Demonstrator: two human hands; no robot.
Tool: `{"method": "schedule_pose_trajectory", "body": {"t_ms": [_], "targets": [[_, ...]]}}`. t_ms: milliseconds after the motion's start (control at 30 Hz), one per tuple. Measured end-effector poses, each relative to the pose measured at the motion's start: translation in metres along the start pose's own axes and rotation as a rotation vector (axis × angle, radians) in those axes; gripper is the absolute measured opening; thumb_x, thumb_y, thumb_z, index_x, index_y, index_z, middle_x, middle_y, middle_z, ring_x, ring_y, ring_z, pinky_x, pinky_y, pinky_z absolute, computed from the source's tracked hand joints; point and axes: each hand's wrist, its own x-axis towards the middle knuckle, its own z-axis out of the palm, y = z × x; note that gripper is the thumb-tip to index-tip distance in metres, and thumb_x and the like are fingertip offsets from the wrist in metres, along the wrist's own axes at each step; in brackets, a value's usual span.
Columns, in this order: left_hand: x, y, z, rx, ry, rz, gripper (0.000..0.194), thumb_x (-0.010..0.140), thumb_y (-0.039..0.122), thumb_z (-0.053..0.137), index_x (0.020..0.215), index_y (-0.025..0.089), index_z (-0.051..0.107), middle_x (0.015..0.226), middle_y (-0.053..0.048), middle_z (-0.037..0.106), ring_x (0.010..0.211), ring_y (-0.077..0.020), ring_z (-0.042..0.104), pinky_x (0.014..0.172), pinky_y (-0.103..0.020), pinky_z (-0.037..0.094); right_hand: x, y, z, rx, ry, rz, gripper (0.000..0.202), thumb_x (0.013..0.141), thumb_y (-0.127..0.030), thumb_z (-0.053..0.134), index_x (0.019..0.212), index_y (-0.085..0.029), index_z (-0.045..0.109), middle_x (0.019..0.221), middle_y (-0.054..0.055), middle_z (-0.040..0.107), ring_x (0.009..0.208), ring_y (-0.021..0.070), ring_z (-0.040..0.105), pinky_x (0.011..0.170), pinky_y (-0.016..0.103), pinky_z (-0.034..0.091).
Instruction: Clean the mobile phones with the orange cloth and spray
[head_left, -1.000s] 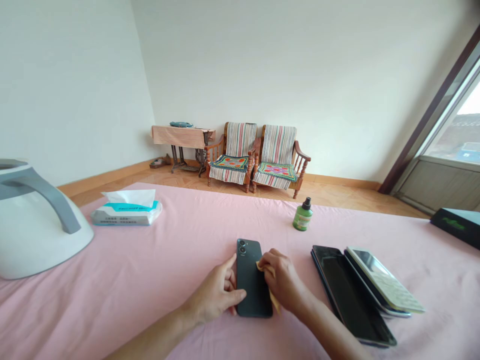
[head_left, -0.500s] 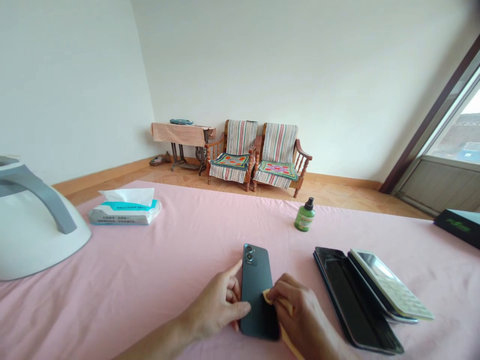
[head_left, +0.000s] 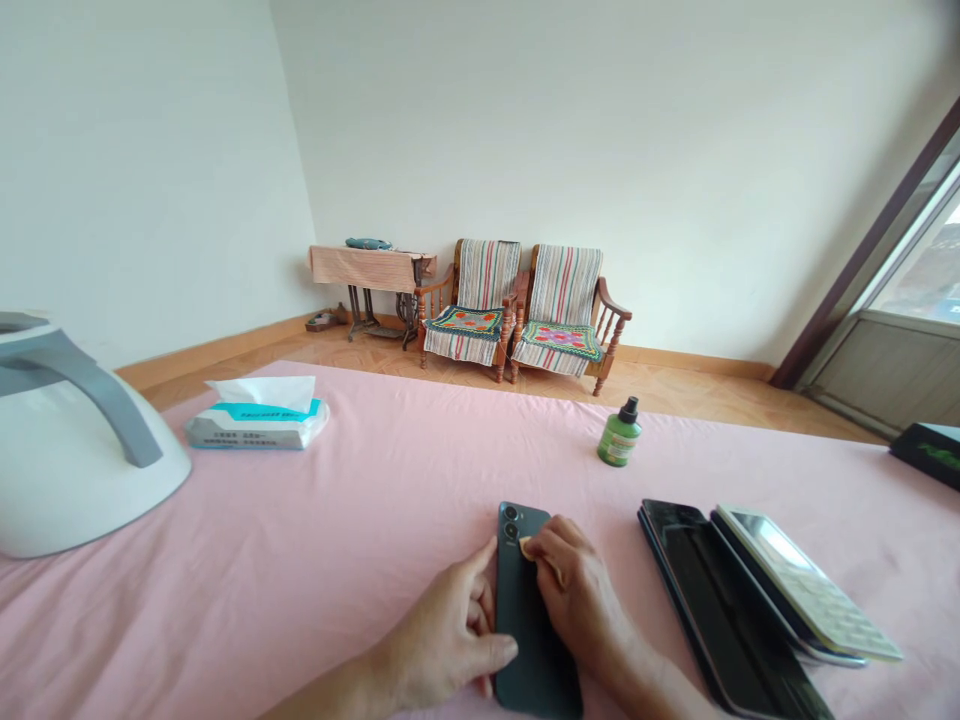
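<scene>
On pink cloth (head_left: 300, 580), the phone (head_left: 529, 610) points lengthwise away, cameras (head_left: 510, 512) farthest.

Two wooden armchairs (head_left: 566, 283) and a cloth-draped table (head_left: 360, 268) stand on tan flooring (head_left: 319, 348) by a pale wall (head_left: 480, 120). Daylight shows in the window (head_left: 924, 265).

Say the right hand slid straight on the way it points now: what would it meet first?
Probably the lower camera lens on the phone, just ahead of the right hand and its cloth. The left hand lies close to that line, and depth is unclear from this single view.
</scene>
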Motion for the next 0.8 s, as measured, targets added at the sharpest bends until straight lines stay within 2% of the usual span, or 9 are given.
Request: {"method": "schedule_pose_trajectory", "body": {"t_ms": [133,267,400,533,700,800], "targets": [[0.000,-0.002,-0.001,-0.015,0.005,0.011,0.093,0.067,0.006,0.062,0.145,0.019,0.015,0.072,0.003,0.053,0.049,-0.0091,0.055,0.042,-0.017,0.046,0.011,0.005,0.001,-0.014,0.022,0.014,0.026,0.081,-0.003,0.042,0.076,-0.016,0.063,0.075,0.005,0.056,0.075,0.0166,0.053,0.068,0.028,0.043],[0.000,-0.002,-0.001,-0.011,-0.006,0.008,0.092,0.066,0.006,0.062,0.145,0.019,0.018,0.071,0.003,0.053,0.049,-0.0086,0.054,0.041,-0.016,0.046,0.021,0.007,0.005,-0.012,0.052,0.021,0.025,0.079,-0.003,0.042,0.075,-0.017,0.063,0.076,0.005,0.056,0.076,0.0172,0.053,0.070,0.029,0.044],[-0.001,-0.002,-0.001,-0.005,-0.007,0.012,0.089,0.066,0.006,0.062,0.144,0.018,0.020,0.071,0.002,0.055,0.048,-0.0086,0.054,0.041,-0.015,0.046,0.017,0.003,0.009,0.004,0.068,0.040,0.025,0.074,0.000,0.043,0.073,-0.017,0.061,0.074,0.003,0.056,0.071,0.0157,0.055,0.064,0.026,0.045],[-0.001,-0.002,-0.001,-0.007,0.003,0.013,0.089,0.066,0.006,0.062,0.143,0.020,0.021,0.070,0.003,0.053,0.048,-0.0085,0.054,0.041,-0.015,0.046,0.017,0.003,0.010,0.020,0.082,0.051,0.027,0.077,-0.003,0.041,0.079,-0.017,0.063,0.078,0.004,0.057,0.074,0.0160,0.056,0.068,0.027,0.046],[-0.001,0.000,-0.001,-0.003,-0.011,0.011,0.085,0.066,0.006,0.062,0.142,0.018,0.024,0.073,0.002,0.055,0.049,-0.0087,0.054,0.041,-0.016,0.046,0.016,0.002,0.010,0.039,0.078,0.062,0.025,0.073,-0.001,0.044,0.072,-0.018,0.062,0.074,0.003,0.057,0.068,0.0151,0.056,0.062,0.025,0.045],[0.000,-0.002,-0.001,0.005,-0.008,0.017,0.084,0.067,0.006,0.062,0.141,0.018,0.024,0.072,0.002,0.054,0.048,-0.0084,0.053,0.041,-0.016,0.046,0.015,0.000,0.011,0.054,0.080,0.064,0.026,0.075,-0.002,0.044,0.075,-0.018,0.064,0.075,0.003,0.058,0.070,0.0150,0.057,0.064,0.025,0.046]]}}
